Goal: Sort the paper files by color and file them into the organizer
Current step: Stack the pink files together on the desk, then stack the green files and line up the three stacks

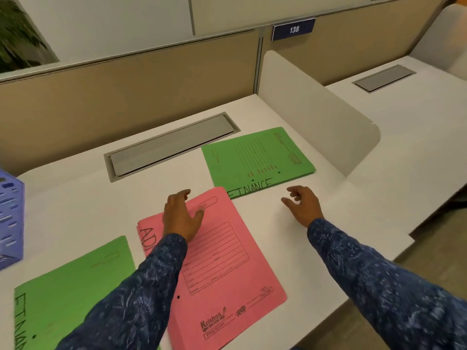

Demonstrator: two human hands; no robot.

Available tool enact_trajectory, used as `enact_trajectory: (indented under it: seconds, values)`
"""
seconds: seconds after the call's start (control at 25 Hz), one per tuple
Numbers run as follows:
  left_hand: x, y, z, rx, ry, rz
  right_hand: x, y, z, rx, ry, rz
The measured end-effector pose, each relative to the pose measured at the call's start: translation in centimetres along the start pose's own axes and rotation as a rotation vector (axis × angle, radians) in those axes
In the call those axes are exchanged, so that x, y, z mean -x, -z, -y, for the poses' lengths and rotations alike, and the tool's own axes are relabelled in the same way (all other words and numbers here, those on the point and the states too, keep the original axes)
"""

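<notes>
Left hand (180,215) flat on pink file (227,274), right hand (302,205) spread empty, green files (255,157) flanking, purple organizer (10,218) far left

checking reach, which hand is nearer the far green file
Right. The right hand hovers open just below the far green file's near edge; the left hand rests on the pink file, farther off.
</notes>
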State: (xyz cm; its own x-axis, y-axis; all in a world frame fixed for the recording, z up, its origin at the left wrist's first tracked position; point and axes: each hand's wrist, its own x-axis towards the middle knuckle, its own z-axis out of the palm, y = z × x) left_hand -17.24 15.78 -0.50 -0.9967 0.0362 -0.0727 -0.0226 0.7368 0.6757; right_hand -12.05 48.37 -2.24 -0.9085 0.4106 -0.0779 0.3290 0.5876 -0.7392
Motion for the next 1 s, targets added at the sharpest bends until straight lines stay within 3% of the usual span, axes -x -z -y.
enact_trajectory:
  seconds: [0.24,0.4,0.6,0.72,1.0]
  values:
    - [-7.6,-4.1,-5.1,-0.060,0.049,0.302,-9.2,3.1,-1.3,0.117,-0.091,-0.042]
    - [-10.6,-5.4,-5.5,-0.107,0.179,0.261,-13.6,4.3,-3.1,0.123,-0.287,0.043]
    - [-12.9,-5.9,-5.4,0.070,0.203,0.243,-16.1,4.0,-3.6,0.077,-0.400,0.045]
    - [-12.8,-6.8,-5.5,0.050,0.188,0.222,-17.1,4.0,-3.8,0.126,-0.380,0.049]
    - [-12.3,-8.0,-5.4,0.007,0.177,0.195,-18.9,6.0,-2.5,-0.152,-0.386,0.148]
